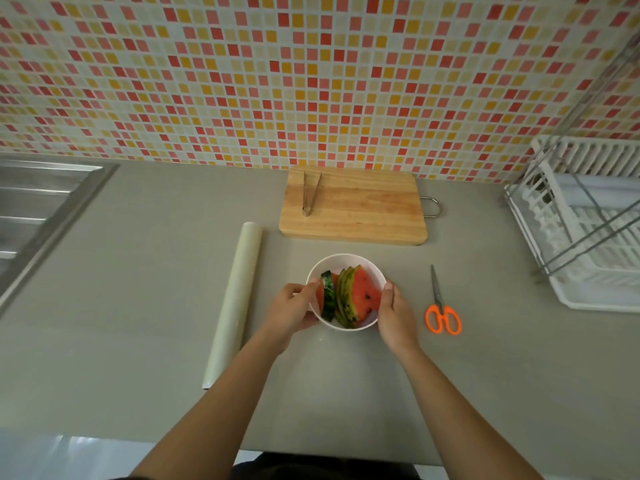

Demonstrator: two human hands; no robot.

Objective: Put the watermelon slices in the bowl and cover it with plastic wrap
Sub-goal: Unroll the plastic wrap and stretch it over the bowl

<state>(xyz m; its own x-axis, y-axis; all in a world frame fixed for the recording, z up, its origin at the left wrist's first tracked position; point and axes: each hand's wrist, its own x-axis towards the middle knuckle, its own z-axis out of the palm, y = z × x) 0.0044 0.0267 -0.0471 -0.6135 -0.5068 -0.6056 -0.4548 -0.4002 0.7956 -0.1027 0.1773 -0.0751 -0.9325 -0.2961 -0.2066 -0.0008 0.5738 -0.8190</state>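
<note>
A white bowl (341, 263) sits on the grey counter in front of me. Several watermelon slices (360, 294) stand on edge inside it, rinds up and to the left. My left hand (291, 310) grips the bowl's left side, thumb on the rim. Against the right side my right hand (396, 315) holds the bowl, thumb at the rim. A long roll of plastic wrap (233, 306) lies on the counter left of the bowl, running front to back.
A wooden cutting board (363, 211) with metal tongs (309, 192) lies behind the bowl. Orange-handled scissors (441, 308) lie to the right. A white dish rack (588, 223) stands at the far right, a steel sink (38, 216) at the far left.
</note>
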